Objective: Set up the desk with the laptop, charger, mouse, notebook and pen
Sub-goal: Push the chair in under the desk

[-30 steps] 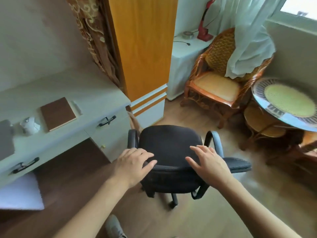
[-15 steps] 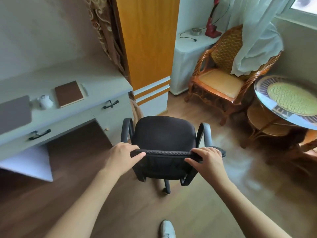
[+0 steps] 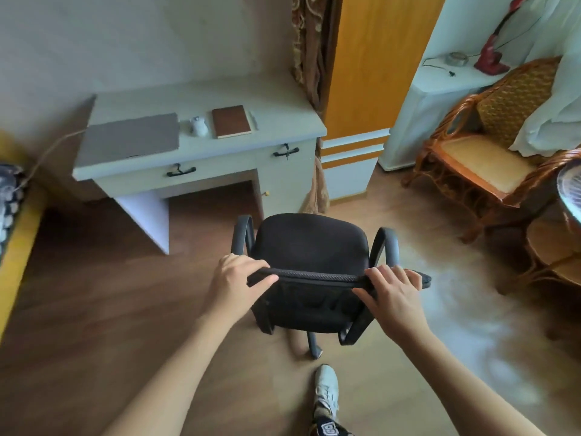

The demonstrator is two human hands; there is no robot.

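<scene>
A black office chair stands on the wooden floor in front of me. My left hand and my right hand both grip the top edge of its backrest. Beyond it stands the pale desk. On the desk lie a closed grey laptop, a small white object that may be the mouse or charger, and a brown notebook. A pale pen-like item lies just right of the notebook. A cable runs off the desk's left side.
An orange wardrobe stands right of the desk. Wicker chairs and a round table edge fill the right side. A yellow bed edge is at the left. My shoe is on the floor behind the chair.
The view has swung left and back, so the whole desk now shows. My hands went from resting on the backrest to gripping its top edge, and the chair sits farther from the desk's drawer.
</scene>
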